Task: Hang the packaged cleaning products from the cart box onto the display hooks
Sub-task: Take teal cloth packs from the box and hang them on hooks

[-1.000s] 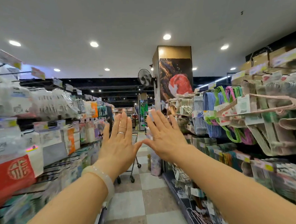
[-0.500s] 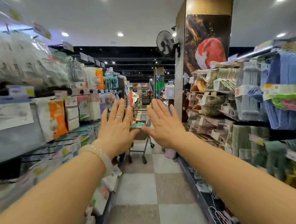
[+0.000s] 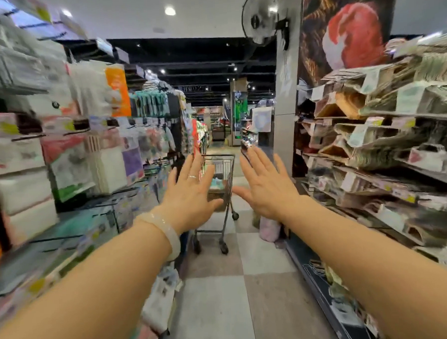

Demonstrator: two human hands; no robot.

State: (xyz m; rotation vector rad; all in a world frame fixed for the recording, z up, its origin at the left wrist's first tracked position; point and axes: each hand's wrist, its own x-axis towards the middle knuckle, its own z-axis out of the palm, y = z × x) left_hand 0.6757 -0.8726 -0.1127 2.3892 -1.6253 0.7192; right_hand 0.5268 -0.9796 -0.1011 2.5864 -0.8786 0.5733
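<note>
Along the left, hanging packets on display hooks (image 3: 149, 164), smeared by motion blur, an orange-fronted pack (image 3: 117, 90) among them; no brand or label legible there. At centre left, left hand (image 3: 190, 194) raised palm-outward, fingers spread and straight, holding nothing, a ring on one finger and a pale bangle (image 3: 166, 233) at the wrist. Beyond and between the hands, farther down the aisle, the shopping cart (image 3: 220, 195), nearer and larger in view than half a second ago, with a brown cart box (image 3: 217, 193) inside and teal packaged cleaning products (image 3: 216, 182) showing at its top. Judging by that, an approach under way, nothing picked up or hung yet. At centre right, right hand (image 3: 266, 186) likewise flat and splayed, empty. Higher up, a wall fan (image 3: 260, 18) on a pillar with a red-and-dark poster (image 3: 350, 33). On the right, shelves (image 3: 386, 140) of stacked goods with price tags, print too blurred to read.
</note>
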